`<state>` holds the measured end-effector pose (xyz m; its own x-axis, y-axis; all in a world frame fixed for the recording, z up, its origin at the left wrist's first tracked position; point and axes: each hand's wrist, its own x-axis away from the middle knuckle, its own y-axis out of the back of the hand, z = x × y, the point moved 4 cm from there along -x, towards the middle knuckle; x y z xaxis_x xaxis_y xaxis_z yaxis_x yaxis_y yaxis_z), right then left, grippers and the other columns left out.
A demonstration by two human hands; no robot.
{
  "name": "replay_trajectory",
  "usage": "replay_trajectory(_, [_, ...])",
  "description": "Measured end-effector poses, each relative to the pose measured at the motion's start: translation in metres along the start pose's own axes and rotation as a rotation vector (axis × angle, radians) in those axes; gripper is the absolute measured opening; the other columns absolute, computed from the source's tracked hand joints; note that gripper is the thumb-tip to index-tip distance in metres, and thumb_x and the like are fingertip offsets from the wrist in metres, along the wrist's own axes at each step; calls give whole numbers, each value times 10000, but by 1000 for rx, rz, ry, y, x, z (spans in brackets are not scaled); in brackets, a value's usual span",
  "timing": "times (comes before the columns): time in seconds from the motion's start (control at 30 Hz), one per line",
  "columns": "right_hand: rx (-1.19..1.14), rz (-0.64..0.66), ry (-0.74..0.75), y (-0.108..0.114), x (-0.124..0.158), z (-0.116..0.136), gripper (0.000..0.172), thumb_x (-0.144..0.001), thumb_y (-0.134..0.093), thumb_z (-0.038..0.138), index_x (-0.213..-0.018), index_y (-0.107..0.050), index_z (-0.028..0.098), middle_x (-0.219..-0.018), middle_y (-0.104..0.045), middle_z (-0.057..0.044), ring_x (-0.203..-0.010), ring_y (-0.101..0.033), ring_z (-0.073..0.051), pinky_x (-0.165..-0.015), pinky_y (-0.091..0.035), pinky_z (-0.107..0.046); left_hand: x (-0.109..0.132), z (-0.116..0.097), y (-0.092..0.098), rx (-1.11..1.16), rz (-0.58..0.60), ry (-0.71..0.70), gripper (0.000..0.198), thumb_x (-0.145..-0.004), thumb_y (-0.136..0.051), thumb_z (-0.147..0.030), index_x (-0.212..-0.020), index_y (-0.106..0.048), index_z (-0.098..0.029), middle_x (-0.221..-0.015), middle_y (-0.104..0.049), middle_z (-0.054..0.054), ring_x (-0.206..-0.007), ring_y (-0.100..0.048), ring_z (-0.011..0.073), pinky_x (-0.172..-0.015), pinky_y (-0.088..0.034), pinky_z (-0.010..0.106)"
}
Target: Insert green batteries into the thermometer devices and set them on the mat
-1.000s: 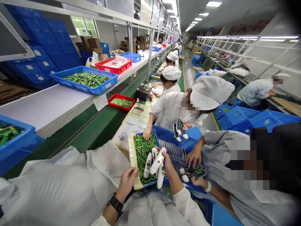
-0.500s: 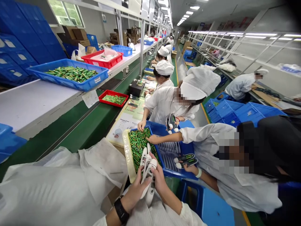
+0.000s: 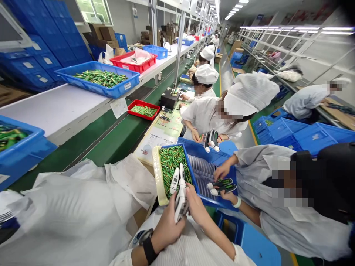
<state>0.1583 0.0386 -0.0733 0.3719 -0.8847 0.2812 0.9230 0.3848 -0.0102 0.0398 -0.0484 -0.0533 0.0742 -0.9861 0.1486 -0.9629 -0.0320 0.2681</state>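
In the head view my left hand (image 3: 168, 228) is closed around a bunch of white handheld thermometers (image 3: 181, 199) with small grey windows and buttons. My right hand (image 3: 196, 205) grips the same bunch from the other side, its fingers pressed against the casings. The thermometers' tips point away from me and overlap the near end of a tray of green batteries (image 3: 173, 159). How many I hold is hard to tell, since my fingers hide part of them.
At the right, a co-worker's hand (image 3: 229, 195) holds dark thermometers over a blue bin (image 3: 203, 168). Another co-worker (image 3: 210, 114) holds more beyond it. A blue battery tray (image 3: 133, 83) and a red tray (image 3: 149, 66) stand on the shelf. White sheeting (image 3: 77, 207) lies left.
The bunch of thermometers has turned and closed up in my hands. The nearest co-worker's hand has left the battery tray for the dark thermometers. The view has shifted left.
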Motion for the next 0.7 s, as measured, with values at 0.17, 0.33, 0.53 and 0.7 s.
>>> replay_trajectory(0.17, [-160, -27, -57, -19, 5, -7, 424, -742, -772, 540, -1019, -691, 230, -903, -714, -37, -854, -641, -239, -774, -516, -359, 8, 11, -7, -415, -32, -83, 679, -856, -550, -236, -1502, -355, -155, -1412, -509, 211, -1292, -492, 332, -1075, -415, 467])
replay_trajectory(0.33, [-438, -40, -198, -44, -6, -16, 393, -709, -808, 498, -919, -672, 195, -842, -707, -30, -782, -628, -208, -767, -520, -354, 12, 11, -3, -745, -115, -74, 587, -919, -494, -306, -1477, -416, -139, -1311, -536, 224, -1178, -515, 356, -975, -424, 489])
replay_trajectory(0.53, [-608, 144, -122, -37, -10, -15, 400, -762, -785, 444, -1054, -674, 196, -1065, -720, -82, -954, -667, -249, -887, -535, -387, 18, -19, 22, -528, 29, -166, 677, -938, -497, -505, -1547, -306, -279, -1458, -440, 155, -1318, -418, 350, -1104, -350, 524])
replay_trajectory(0.7, [-681, 397, -87, -27, -6, -11, 445, -770, -799, 433, -1116, -666, 187, -1186, -687, -122, -1080, -661, -281, -965, -519, -435, 5, -9, 47, -118, -60, 28, 397, -965, -458, -504, -1245, -520, -229, -1224, -595, 113, -1046, -599, 222, -962, -488, 410])
